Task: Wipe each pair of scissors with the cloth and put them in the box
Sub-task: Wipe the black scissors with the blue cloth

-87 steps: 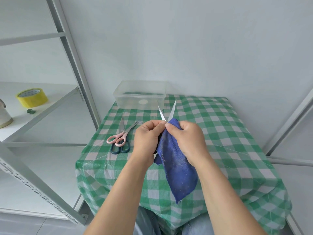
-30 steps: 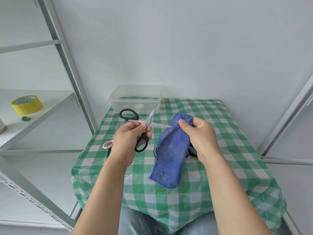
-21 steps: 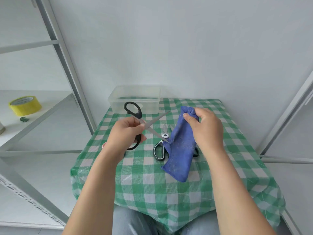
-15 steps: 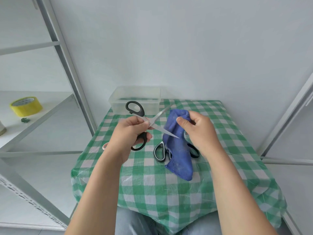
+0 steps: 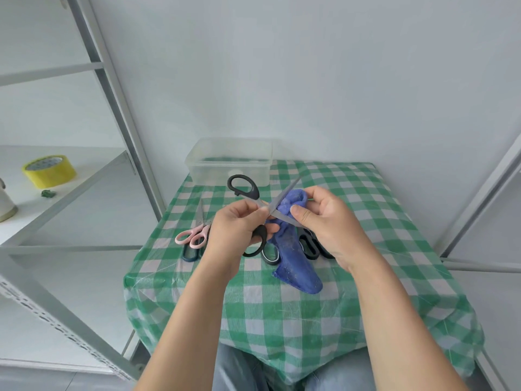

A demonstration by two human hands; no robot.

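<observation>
Black-handled scissors (image 5: 254,191) are hanging in the air above the middle of the desk (image 5: 352,193), blades spread in a cross, and the fingers (image 5: 248,211) of our left hand (image 5: 236,230) are curling round them close to the pivot, not through the loops. That is where we are seeing the first risk: held so, the blades are free to swing shut. The thumb of our right hand (image 5: 329,221) is lying right against the lower blade while its fingers are bunching the blue cloth (image 5: 296,266) behind the steel. A slip there, we are thinking, means a nicked thumb or a fold of cloth caught in the crossing. Further out, the cloth's loose tail is hanging down over the spare scissors (image 5: 310,246) lying on the desk, so a hard pull is likely to drag them about. The pink scissors (image 5: 194,235) are lying apart to the left. The clear box (image 5: 231,165) is waiting at the far left corner, beyond the open points, so we are judging that the blades want closing before any reach towards it.
</observation>
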